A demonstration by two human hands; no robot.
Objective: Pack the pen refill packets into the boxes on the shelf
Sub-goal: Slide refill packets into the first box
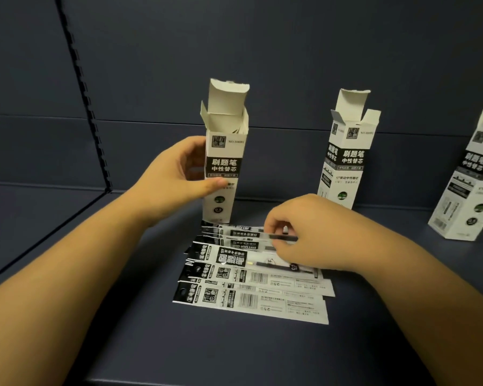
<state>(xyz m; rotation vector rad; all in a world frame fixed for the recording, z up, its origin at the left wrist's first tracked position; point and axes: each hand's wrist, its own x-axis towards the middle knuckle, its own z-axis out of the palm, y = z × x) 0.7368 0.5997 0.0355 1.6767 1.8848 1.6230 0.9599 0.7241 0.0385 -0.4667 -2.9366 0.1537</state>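
- Refill packets [251,285] are lying fanned in an overlapping pile on the dark shelf [234,352], just in front of the boxes.
- Her right hand [310,232] is pinching one packet at the pile's far edge.
- Her left hand [176,174] is gripping the left box [225,160], standing upright with flaps open and packets showing inside.
- Two more open boxes, the middle box [343,160] and the right box [469,185], are standing apart; their contents are hidden.

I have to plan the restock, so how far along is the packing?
Done: packets seem to show inside the open left box, held by the left hand. In hand: the right hand pinches one packet off the pile. Left: that pile, plus the middle box and right box, contents hidden.
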